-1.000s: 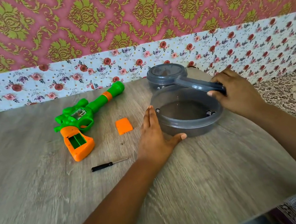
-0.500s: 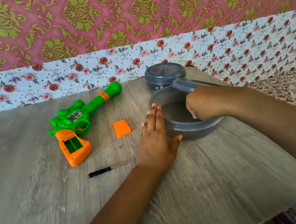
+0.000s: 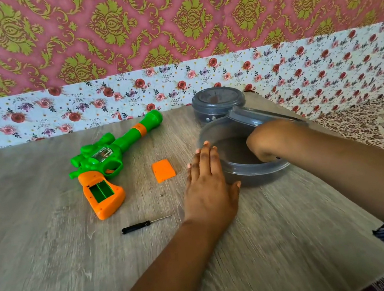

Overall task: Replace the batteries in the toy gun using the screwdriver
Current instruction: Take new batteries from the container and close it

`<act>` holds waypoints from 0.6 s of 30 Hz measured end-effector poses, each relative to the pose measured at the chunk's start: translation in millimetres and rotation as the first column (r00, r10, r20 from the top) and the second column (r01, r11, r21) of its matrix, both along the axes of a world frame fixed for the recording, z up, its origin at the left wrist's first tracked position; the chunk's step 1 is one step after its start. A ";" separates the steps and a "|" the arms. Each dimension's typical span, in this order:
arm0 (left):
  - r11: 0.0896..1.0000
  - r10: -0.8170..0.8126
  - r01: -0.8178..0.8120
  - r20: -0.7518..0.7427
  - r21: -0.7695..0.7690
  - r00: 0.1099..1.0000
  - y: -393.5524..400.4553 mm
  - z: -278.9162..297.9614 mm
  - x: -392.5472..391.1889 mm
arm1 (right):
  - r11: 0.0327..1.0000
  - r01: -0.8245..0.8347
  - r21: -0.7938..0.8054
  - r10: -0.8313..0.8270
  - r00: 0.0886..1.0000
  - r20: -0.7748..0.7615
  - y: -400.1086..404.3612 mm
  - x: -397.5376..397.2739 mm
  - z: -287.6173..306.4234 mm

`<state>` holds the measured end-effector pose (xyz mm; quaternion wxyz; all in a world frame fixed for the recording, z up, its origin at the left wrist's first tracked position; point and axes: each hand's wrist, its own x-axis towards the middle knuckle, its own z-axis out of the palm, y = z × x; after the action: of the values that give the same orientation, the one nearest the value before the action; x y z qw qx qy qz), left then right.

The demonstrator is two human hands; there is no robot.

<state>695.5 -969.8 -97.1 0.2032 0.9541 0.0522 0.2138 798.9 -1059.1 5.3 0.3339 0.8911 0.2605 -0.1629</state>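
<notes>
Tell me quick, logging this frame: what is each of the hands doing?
Left hand: open, fingers straight against the big grey container.
Right hand: reaching inside the container, fingers hidden; cannot tell.

Wood-grain table (image 3: pixel 56 280): toy gun (image 3: pixel 110 158), screwdriver (image 3: pixel 143 225), 2 tubs (image 3: pixel 253 173).

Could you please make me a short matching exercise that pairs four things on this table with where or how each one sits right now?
Things:
1. toy gun
2. screwdriver
3. orange battery cover
4. left hand

Places or states:
A. lies loose on the table between the gun and the large grey container
B. rests flat against the container's near wall
C. lies on its side, battery compartment open
D. lies alone, nearest the table's front edge

Pairs: 1-C, 2-D, 3-A, 4-B
</notes>
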 end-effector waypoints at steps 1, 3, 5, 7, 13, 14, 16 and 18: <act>1.000 0.005 -0.005 -0.003 0.001 1.000 -0.3 0.0 -0.3 | 1.000 0.003 0.003 -0.003 1.000 0.000 -0.2 -0.2 -1.3; 1.000 0.009 -0.009 -0.008 0.000 1.000 -1.1 0.0 -0.4 | 1.000 0.012 0.029 -0.012 1.000 0.003 -1.9 -0.6 -4.5; 1.000 0.011 -0.011 -0.003 -0.004 1.000 -1.3 -0.2 0.0 | 0.998 0.014 0.066 -0.015 1.000 0.006 -4.7 -0.5 -6.8; 1.000 0.014 -0.014 -0.001 0.000 1.000 -1.6 -0.5 0.0 | 0.994 0.014 0.105 -0.014 1.000 0.006 -7.5 -0.5 -7.7; 1.000 0.023 -0.023 -0.001 0.009 1.000 -1.6 -0.2 -0.8 | 0.991 0.036 0.133 -0.034 0.999 -0.016 -8.0 0.0 -8.9; 1.000 0.023 -0.023 0.000 0.007 1.000 -1.8 -0.1 -0.8 | 0.990 0.036 0.139 -0.034 0.999 -0.017 -8.0 0.7 -9.5; 1.000 0.026 -0.026 0.000 0.013 1.000 -1.8 0.3 -0.6 | 0.988 0.033 0.148 -0.030 0.999 -0.023 -8.5 1.6 -10.0; 0.999 0.031 -0.031 -0.009 0.022 0.999 -2.2 0.6 -0.6 | 0.986 0.018 0.166 -0.013 0.999 -0.030 -9.3 0.7 -9.0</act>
<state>694.9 -972.0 -96.5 0.1890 0.9563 0.0655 0.2131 799.6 -1068.4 -3.7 0.2534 0.9155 0.2709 -0.1558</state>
